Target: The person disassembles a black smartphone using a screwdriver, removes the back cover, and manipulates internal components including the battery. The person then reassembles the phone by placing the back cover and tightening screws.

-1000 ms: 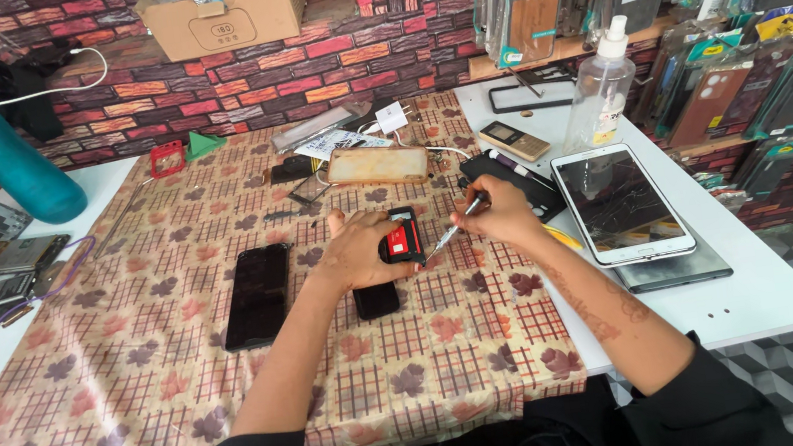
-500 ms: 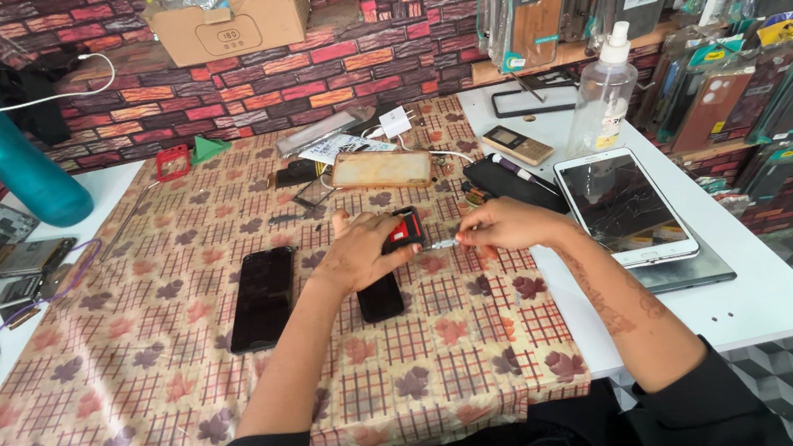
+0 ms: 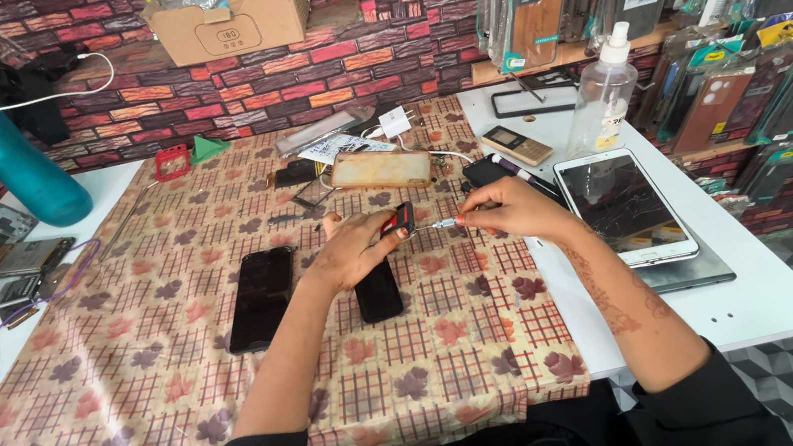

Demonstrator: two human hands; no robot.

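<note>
Two hands meet mid-worktop: left hand (image 3: 352,252) pinches a small red-and-black device (image 3: 403,218); right hand (image 3: 506,212) grips a screwdriver (image 3: 444,223) against it, device still unopened.

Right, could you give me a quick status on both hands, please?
Left hand grips small red-black device. Right hand holds thin tool at its edge. Black phone beneath.

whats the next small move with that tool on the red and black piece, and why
Probably ease the tool tip into the edge of the small red and black piece. The left hand holds that piece tilted above the dark phone, and the right hand already has the tip at its side.
</note>
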